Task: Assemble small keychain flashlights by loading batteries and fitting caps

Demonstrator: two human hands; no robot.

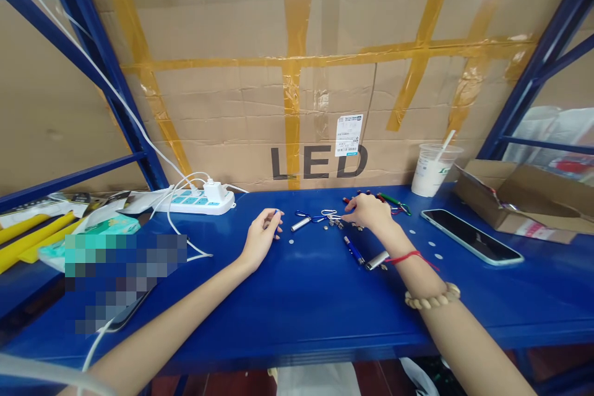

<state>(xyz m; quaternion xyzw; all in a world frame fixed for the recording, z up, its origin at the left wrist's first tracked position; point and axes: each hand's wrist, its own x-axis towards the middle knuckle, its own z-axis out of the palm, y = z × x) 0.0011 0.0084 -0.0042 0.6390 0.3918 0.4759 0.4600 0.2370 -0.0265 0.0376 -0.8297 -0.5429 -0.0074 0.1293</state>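
My left hand rests on the blue shelf, its fingers curled round a small blue object that I cannot name. Just right of it lies a silver keychain flashlight with a blue clip. My right hand reaches over a small pile of keyrings and button cells, fingers bent down and touching them. A blue pen-like flashlight and a silver tube lie beside my right wrist. Red and green flashlights lie behind the right hand.
A taped cardboard sheet marked LED walls the back. A white power strip with cables sits left; a plastic cup with straw, a phone and an open carton sit right. Yellow rods lie far left.
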